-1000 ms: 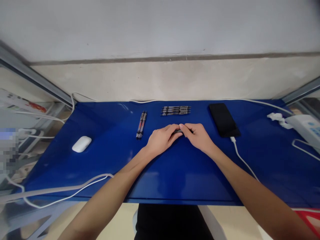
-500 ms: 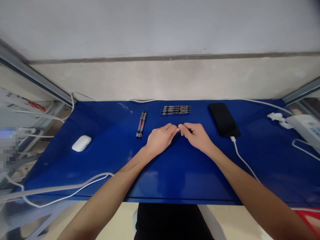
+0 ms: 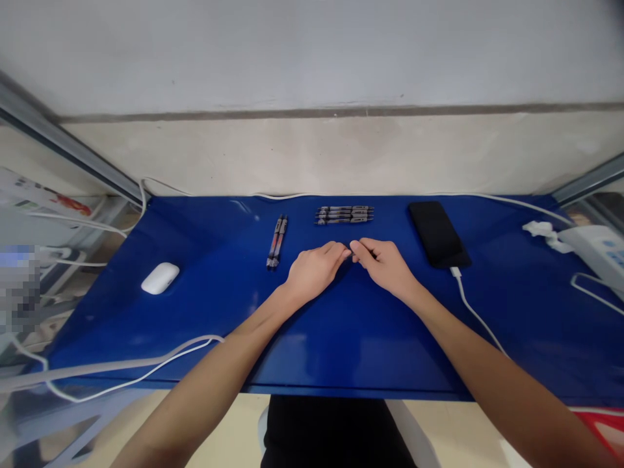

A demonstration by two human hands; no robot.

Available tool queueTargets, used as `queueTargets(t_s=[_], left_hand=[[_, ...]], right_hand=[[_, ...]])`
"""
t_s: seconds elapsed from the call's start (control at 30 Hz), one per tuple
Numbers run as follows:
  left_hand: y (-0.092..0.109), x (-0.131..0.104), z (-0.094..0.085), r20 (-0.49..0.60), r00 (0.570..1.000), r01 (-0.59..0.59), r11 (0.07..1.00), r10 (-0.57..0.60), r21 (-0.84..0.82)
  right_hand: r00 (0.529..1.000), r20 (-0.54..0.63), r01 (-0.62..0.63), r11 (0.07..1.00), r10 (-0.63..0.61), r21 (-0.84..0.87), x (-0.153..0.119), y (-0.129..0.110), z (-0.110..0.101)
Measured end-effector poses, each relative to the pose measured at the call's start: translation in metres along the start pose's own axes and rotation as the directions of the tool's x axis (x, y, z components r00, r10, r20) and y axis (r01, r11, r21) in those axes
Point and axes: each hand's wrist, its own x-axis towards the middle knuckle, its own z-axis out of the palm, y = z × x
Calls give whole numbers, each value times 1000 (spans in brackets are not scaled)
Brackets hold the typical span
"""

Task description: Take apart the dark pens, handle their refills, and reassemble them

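My left hand (image 3: 314,268) and my right hand (image 3: 383,263) meet at the fingertips over the middle of the blue table (image 3: 322,364). Both are closed in a pinch around something small and dark, mostly hidden by the fingers. Just beyond them lies a row of several pens (image 3: 344,214), side by side and pointing left to right. Two more pens (image 3: 277,242) with reddish parts lie together to the left of my left hand, pointing away from me.
A black phone (image 3: 437,234) with a white cable (image 3: 475,315) lies on the right. A white earbud case (image 3: 160,278) sits on the left. Cables cross the front left edge. At the far right are a white power strip (image 3: 597,250) and crumpled tissue (image 3: 546,234).
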Motion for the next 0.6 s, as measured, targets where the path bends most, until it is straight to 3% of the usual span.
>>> queueTargets(t_s=[0.23,0.43,0.6], left_hand=[[-1,-2,-2,-25,999,-43,987,39,-153],[-1,-1,0,-20,1000,14,1000,-15,-19],[-5,-1,-1,-47,999,-19,989,12,-146]], right_hand=[[1000,-8,0,999,0,-37,1,2,-1],[1000,18,-1,1000,2,-21,0,0,0],[1000,23,13,999,-12,-42,0,1,-1]])
